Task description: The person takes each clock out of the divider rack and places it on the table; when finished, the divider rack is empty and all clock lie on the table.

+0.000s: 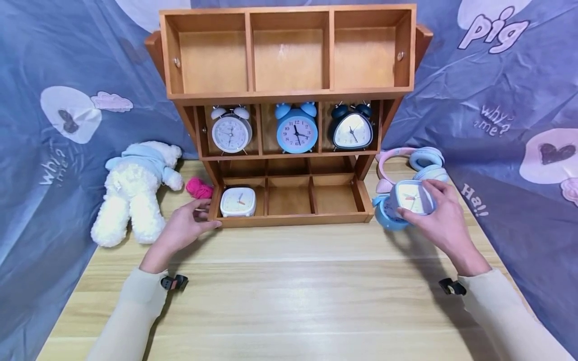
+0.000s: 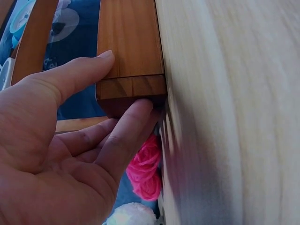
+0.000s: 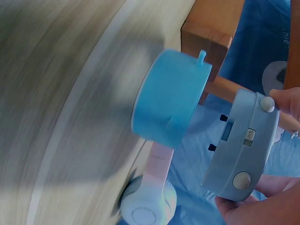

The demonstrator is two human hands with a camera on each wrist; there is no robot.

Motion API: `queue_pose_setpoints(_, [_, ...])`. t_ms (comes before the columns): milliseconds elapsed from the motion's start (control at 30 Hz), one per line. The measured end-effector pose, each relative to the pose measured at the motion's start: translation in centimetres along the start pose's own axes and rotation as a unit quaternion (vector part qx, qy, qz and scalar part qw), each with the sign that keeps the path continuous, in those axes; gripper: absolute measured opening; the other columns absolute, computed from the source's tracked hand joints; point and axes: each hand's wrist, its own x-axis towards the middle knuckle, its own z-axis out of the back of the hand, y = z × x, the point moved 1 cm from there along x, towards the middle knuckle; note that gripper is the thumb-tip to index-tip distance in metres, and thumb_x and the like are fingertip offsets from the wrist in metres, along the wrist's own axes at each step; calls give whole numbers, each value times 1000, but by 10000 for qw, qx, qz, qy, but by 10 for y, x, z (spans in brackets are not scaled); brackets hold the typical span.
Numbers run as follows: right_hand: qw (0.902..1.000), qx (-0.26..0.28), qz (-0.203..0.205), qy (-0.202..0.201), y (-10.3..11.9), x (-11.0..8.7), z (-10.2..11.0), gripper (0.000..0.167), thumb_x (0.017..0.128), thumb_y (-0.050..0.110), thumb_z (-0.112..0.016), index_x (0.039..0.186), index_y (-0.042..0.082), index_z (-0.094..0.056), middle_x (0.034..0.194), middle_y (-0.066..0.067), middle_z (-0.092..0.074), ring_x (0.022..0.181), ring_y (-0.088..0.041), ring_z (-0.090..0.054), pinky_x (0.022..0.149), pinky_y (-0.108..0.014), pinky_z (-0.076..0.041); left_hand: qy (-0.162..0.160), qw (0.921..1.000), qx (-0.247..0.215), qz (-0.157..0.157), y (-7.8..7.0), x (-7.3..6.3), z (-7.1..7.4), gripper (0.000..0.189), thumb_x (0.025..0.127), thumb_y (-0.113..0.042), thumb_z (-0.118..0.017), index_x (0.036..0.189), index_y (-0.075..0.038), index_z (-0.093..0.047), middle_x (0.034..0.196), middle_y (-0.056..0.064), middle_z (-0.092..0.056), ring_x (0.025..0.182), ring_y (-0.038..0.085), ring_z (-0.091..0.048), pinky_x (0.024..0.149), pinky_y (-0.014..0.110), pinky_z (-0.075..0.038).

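My right hand (image 1: 442,215) holds a small square clock (image 1: 414,197) with a white face, pinched by its edges. In the right wrist view the clock's pale blue-grey case (image 3: 243,145) shows round feet and dark switches. Just under it is a blue round alarm clock (image 1: 389,220), beside the wooden shelf's right end. My left hand (image 1: 185,225) grips the lower left corner of the wooden shelf (image 1: 293,219), thumb on the front board (image 2: 129,42) and fingers at the end. A white square clock (image 1: 238,201) sits in the bottom left compartment.
The middle tier holds a white twin-bell clock (image 1: 231,134), a blue one (image 1: 297,131) and a dark triangular one (image 1: 353,131). A white plush toy (image 1: 133,190) and pink yarn (image 1: 198,188) lie left. Headphones (image 1: 426,159) lie behind the blue clock, right of the shelf.
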Motion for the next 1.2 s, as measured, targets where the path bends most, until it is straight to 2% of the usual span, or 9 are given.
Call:
queue_pose_setpoints(100, [10000,-63,36,-25,-7,-2,5,93,85,21,-92,162,-10,-50,164,-34,-43,144,-55,-46,109,-58,-38,18,10000,17,31,1,-1,-1,80,99,-33,-88,161,2,-53,135,26,-77,124,42,-75,106,59,-62])
queue_pose_setpoints(267, [9998,-175,26,61,-20,-1,15,89,86,21,-90,160,-12,-51,164,-39,-42,148,-63,-40,115,-72,-36,29,10000,18,29,3,-2,-4,80,98,-32,-88,161,3,-53,134,26,-77,125,41,-75,105,57,-62])
queue_pose_setpoints(433, [9995,-295,-69,116,-38,2,24,88,89,25,-89,161,-8,-51,167,-38,-41,147,-69,-38,112,-78,-33,-3,10000,8,-9,4,-1,-4,79,98,-31,-88,161,3,-54,134,26,-77,124,41,-75,105,57,-62])
queue_pose_setpoints(667, [9982,-436,-326,243,-63,4,30,87,95,33,-86,165,-4,-49,171,-36,-38,149,-65,-41,111,-73,-35,10,10000,-10,-38,3,1,-3,79,99,-30,-88,161,3,-53,134,26,-77,124,41,-75,106,58,-62])
queue_pose_setpoints(900, [9963,-511,-419,550,-80,6,35,88,98,38,-83,165,-6,-46,173,-38,-33,163,-62,-29,122,-79,-30,14,10000,-4,-5,1,-1,-2,79,99,-29,-88,162,3,-52,136,27,-76,126,42,-74,108,60,-60])
queue_pose_setpoints(1067, [9945,-595,-414,760,-87,9,33,90,98,39,-84,165,-6,-46,169,-38,-36,156,-66,-33,116,-77,-33,15,10000,-20,-17,0,0,0,79,99,-30,-87,161,4,-52,136,28,-76,126,43,-74,108,60,-61])
queue_pose_setpoints(1200, [9931,-693,-336,880,-93,12,32,90,97,40,-84,164,-7,-47,167,-40,-37,156,-69,-30,116,-81,-32,17,10000,-20,-9,0,0,0,78,99,-30,-87,161,4,-53,136,28,-76,125,43,-74,107,60,-61])
